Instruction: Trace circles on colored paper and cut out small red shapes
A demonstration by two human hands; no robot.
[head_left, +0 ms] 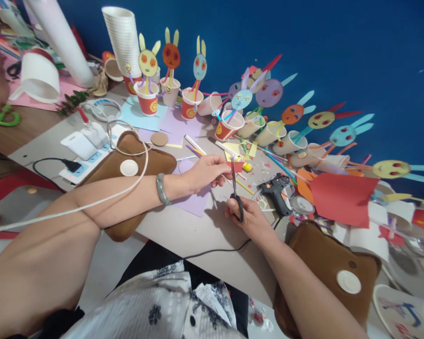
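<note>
Between the fingertips of my left hand (212, 170) is a small piece of red paper (238, 166), pinched over the middle of the table. My right hand (249, 216) grips a pair of scissors (234, 188) by the dark handles, with the blades pointing away from me and lying across the red paper. I cannot tell whether the blades are parted. Under my left hand lies a purple paper sheet (192, 200). A black glue gun (277, 193) rests on the table just beyond my right hand.
Paper cups with rabbit-faced figures (148, 96) line the blue wall. A power strip (88, 157) with cables sits at left. Brown cushions (325, 268) flank the work area. A large red sheet (342, 195) and a stack of white cups (122, 42) also stand near.
</note>
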